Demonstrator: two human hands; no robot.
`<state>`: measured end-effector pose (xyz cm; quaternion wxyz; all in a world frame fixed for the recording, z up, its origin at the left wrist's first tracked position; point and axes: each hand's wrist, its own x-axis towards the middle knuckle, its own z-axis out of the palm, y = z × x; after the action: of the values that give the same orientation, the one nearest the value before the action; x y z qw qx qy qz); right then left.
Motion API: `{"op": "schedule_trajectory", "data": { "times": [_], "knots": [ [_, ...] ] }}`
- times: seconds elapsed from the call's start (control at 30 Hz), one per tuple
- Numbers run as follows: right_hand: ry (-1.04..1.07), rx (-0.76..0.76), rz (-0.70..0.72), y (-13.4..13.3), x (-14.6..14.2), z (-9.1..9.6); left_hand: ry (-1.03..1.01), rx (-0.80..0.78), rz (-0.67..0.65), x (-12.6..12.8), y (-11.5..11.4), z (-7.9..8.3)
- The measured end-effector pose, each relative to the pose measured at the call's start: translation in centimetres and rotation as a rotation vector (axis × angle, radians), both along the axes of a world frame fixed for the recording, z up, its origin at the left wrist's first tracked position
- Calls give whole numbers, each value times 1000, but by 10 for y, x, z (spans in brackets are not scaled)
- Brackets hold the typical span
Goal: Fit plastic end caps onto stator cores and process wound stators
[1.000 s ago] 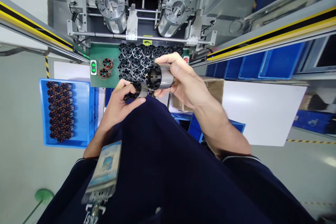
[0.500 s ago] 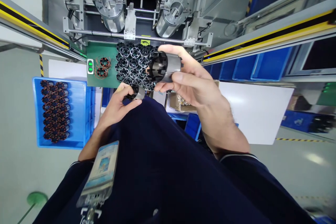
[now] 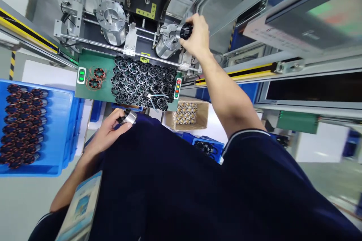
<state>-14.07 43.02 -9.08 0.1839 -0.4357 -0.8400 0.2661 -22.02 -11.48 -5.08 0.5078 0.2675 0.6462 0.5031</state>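
My right hand (image 3: pixel 197 34) grips a motor stator core (image 3: pixel 186 31), a steel ring with black insulation, at the right round metal fixture (image 3: pixel 167 41) of the machine. Whether the core touches the fixture I cannot tell. Low in front of my body, my left hand (image 3: pixel 111 126) is closed around another stator core (image 3: pixel 128 117). Between the hands, rows of bare stator cores (image 3: pixel 141 89) stand on the green work surface (image 3: pixel 109 56). To their left lie two copper-wound stators (image 3: pixel 95 83) with loose wire ends.
A left metal fixture (image 3: pixel 113 26) stands behind a horizontal rod (image 3: pixel 96 43). A blue bin (image 3: pixel 56 120) at far left holds many wound stators. A cardboard box (image 3: pixel 202 115) of small parts and a control panel (image 3: pixel 177 86) with coloured buttons are to the right.
My right hand has carried its stator core from above the rows forward to the right fixture. My left hand keeps its core low by my body. The view has shifted.
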Motion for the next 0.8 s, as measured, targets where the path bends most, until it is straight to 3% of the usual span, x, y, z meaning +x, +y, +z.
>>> {"op": "schedule_trajectory", "data": {
  "times": [0.2, 0.4, 0.57, 0.8],
  "knots": [
    [-102, -57, 84, 15, -15, -22, -194, -56, 236, 28, -5, 1],
    [-134, -88, 214, 38, -22, -26, -213, -92, 414, 26, -14, 0],
    [-149, -89, 364, 52, -36, -18, -204, -49, 393, 20, -15, 0],
    [-185, -120, 395, 48, -44, -9, -263, -71, 356, 28, -9, 15]
  ]
}}
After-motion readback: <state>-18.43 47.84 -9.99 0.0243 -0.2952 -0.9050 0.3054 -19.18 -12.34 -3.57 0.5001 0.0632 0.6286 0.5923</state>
